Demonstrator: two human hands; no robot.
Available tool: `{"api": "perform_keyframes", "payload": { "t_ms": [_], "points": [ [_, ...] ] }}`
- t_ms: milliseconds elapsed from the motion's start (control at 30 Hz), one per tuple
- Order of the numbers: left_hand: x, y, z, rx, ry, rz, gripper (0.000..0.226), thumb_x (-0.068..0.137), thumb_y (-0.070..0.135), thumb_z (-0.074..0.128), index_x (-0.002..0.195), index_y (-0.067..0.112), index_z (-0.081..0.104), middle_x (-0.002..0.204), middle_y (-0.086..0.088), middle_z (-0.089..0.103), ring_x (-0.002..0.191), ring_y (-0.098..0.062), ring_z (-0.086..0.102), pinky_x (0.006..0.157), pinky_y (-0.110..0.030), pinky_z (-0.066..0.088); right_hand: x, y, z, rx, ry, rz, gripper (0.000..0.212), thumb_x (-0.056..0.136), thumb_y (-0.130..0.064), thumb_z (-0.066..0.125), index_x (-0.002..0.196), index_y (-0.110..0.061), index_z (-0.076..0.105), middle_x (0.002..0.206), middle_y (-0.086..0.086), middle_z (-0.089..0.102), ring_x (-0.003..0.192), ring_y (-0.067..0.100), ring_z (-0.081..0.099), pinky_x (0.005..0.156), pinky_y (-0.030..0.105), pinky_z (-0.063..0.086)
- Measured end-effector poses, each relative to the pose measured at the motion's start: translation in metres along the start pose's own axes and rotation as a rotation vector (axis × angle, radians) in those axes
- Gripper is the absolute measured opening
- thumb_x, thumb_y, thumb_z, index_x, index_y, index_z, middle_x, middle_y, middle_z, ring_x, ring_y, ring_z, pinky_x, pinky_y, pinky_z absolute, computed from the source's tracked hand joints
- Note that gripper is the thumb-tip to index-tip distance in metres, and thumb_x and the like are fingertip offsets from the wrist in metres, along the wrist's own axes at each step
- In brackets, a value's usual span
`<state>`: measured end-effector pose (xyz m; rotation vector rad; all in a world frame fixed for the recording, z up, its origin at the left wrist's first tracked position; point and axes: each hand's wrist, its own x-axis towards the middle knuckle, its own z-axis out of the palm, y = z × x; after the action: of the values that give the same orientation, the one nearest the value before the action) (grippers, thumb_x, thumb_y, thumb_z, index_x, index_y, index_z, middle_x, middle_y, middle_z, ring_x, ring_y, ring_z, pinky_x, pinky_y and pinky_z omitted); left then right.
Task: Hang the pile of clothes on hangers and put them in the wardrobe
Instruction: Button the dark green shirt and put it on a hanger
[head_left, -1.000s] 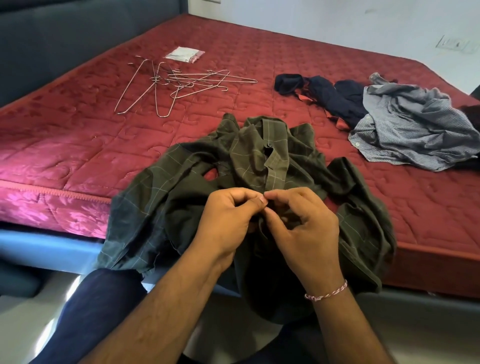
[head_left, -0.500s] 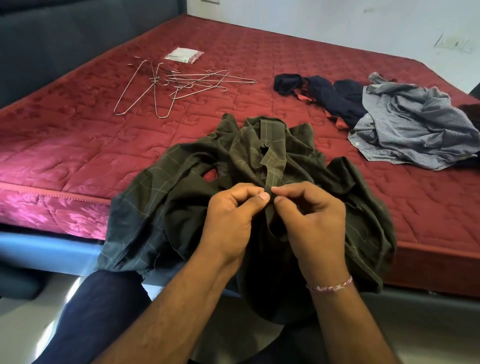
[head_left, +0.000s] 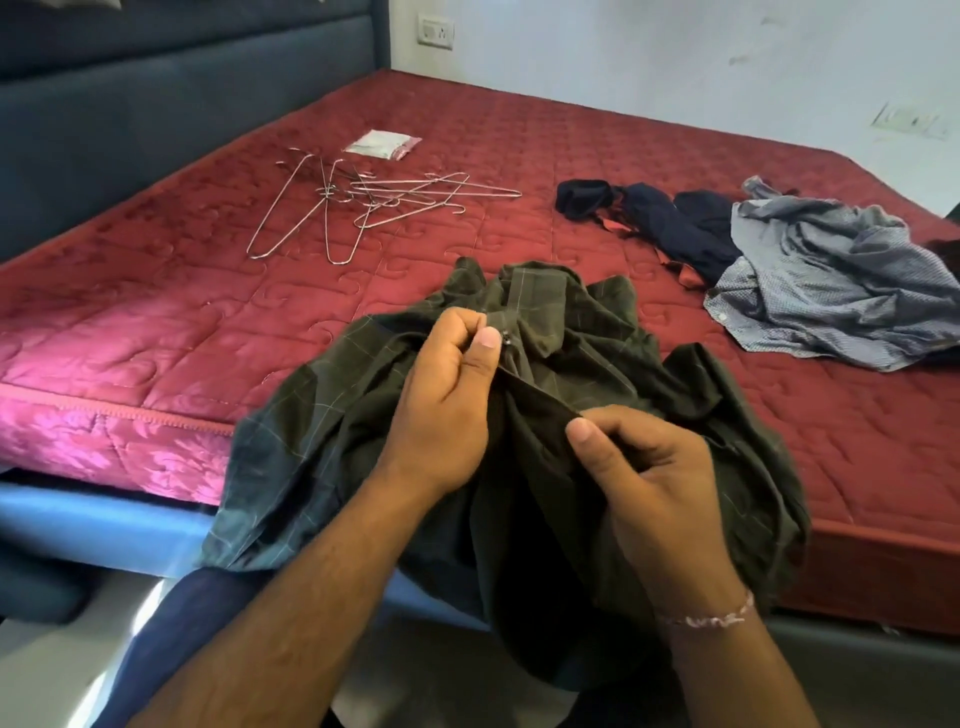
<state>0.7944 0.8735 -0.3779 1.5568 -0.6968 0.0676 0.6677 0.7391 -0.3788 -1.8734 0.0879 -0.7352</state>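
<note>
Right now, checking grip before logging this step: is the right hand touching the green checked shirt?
Touching. The head view shows the right hand pinching a fold of the green checked shirt between thumb and fingers.

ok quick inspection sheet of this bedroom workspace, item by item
surface: red quilted mattress.
job's things: green check shirt at the near edge; wire hangers heaped far left; grey shirt and dark garment on the right.
clutter: small plastic packet beyond the hangers.
grippers: left hand and right hand each pinch the green shirt.
cables: nothing seen.
surroundings: dark headboard, white wall with sockets.
</note>
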Motion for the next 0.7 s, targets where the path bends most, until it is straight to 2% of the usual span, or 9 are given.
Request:
{"api": "perform_keyframes", "payload": {
  "t_ms": [133, 167, 267, 333, 400, 433, 533, 600, 700],
  "points": [
    [0.058, 0.018, -0.047, 0.286, -0.445, 0.064, 0.025, 0.098, 0.037, 0.068, 0.081, 0.018, 0.068, 0.067, 0.008, 0.061, 0.062, -0.001, 0.052, 0.060, -0.022, 0.043, 0.042, -0.007, -0.040, -0.089, 0.061, -0.002, 0.004, 0.087, -0.023, 0.078, 0.084, -0.020, 0.078, 0.081, -0.010, 0.077, 0.077, 0.002, 0.068, 0.075, 0.019, 0.053],
    [0.076, 0.027, -0.061, 0.377, -0.570, 0.045, 0.022, 0.096, 0.034, 0.073, 0.080, 0.019, 0.071, 0.067, 0.008, 0.065, 0.062, 0.000, 0.055, 0.059, -0.021, 0.044, 0.058, -0.010, -0.052, -0.128, 0.032, 0.018, 0.005, 0.084, -0.023, 0.079, 0.085, -0.018, 0.079, 0.082, -0.008, 0.078, 0.076, 0.003, 0.069, 0.075, 0.019, 0.054],
    [0.135, 0.048, -0.090, 0.459, -0.929, -0.098, 0.012, 0.095, 0.019, 0.073, 0.087, 0.010, 0.076, 0.077, 0.002, 0.073, 0.071, -0.006, 0.063, 0.067, -0.020, 0.049, 0.115, -0.027, -0.074, -0.313, -0.216, 0.073, 0.002, 0.084, -0.017, 0.082, 0.085, -0.016, 0.080, 0.079, -0.005, 0.077, 0.071, 0.002, 0.067, 0.070, 0.017, 0.053],
    [0.177, 0.056, -0.101, 0.479, -1.018, -0.183, 0.012, 0.096, 0.014, 0.071, 0.095, 0.003, 0.076, 0.087, -0.010, 0.074, 0.080, -0.017, 0.064, 0.077, -0.031, 0.052, 0.157, -0.036, -0.082, -0.467, -0.276, 0.068, 0.005, 0.087, -0.016, 0.081, 0.082, -0.017, 0.080, 0.077, -0.003, 0.077, 0.067, 0.001, 0.066, 0.068, 0.018, 0.052],
    [0.216, 0.061, -0.105, 0.560, -0.938, -0.168, 0.009, 0.095, 0.013, 0.072, 0.099, 0.008, 0.078, 0.095, -0.010, 0.076, 0.086, -0.021, 0.066, 0.086, -0.038, 0.051, 0.200, -0.045, -0.092, -0.564, -0.185, 0.057, 0.009, 0.086, -0.021, 0.083, 0.079, -0.017, 0.079, 0.074, -0.002, 0.077, 0.066, 0.002, 0.066, 0.068, 0.023, 0.054],
    [0.231, 0.063, -0.102, 0.664, -0.815, -0.087, 0.008, 0.095, 0.014, 0.073, 0.101, 0.013, 0.079, 0.098, -0.005, 0.078, 0.089, -0.018, 0.069, 0.091, -0.038, 0.053, 0.219, -0.045, -0.097, -0.625, -0.088, 0.046, 0.013, 0.084, -0.026, 0.084, 0.077, -0.019, 0.078, 0.071, -0.003, 0.075, 0.065, 0.004, 0.067, 0.069, 0.027, 0.055],
    [0.251, 0.073, -0.072, 0.891, -0.220, 0.301, 0.020, 0.095, 0.016, 0.072, 0.112, 0.022, 0.078, 0.105, 0.001, 0.078, 0.099, -0.020, 0.072, 0.098, -0.040, 0.055, 0.252, -0.056, -0.100, -0.858, 0.222, -0.037, 0.023, 0.081, -0.044, 0.081, 0.072, -0.025, 0.072, 0.071, -0.010, 0.071, 0.073, 0.014, 0.069, 0.073, 0.036, 0.059],
    [0.232, 0.076, -0.050, 0.819, 0.033, 0.433, 0.027, 0.094, 0.012, 0.070, 0.120, 0.020, 0.076, 0.108, -0.004, 0.078, 0.099, -0.025, 0.072, 0.093, -0.041, 0.058, 0.238, -0.064, -0.088, -0.889, 0.310, -0.078, 0.018, 0.083, -0.046, 0.075, 0.081, -0.029, 0.075, 0.079, -0.009, 0.074, 0.079, 0.018, 0.070, 0.076, 0.037, 0.059],
    [0.183, 0.067, -0.038, 0.825, 0.223, 0.649, 0.019, 0.093, 0.009, 0.069, 0.106, 0.017, 0.080, 0.091, -0.006, 0.075, 0.083, -0.029, 0.067, 0.074, -0.039, 0.054, 0.191, -0.063, -0.071, -0.811, 0.294, -0.080, 0.012, 0.083, -0.043, 0.076, 0.082, -0.031, 0.078, 0.076, -0.014, 0.074, 0.076, 0.009, 0.070, 0.071, 0.030, 0.056]
  ]
}}
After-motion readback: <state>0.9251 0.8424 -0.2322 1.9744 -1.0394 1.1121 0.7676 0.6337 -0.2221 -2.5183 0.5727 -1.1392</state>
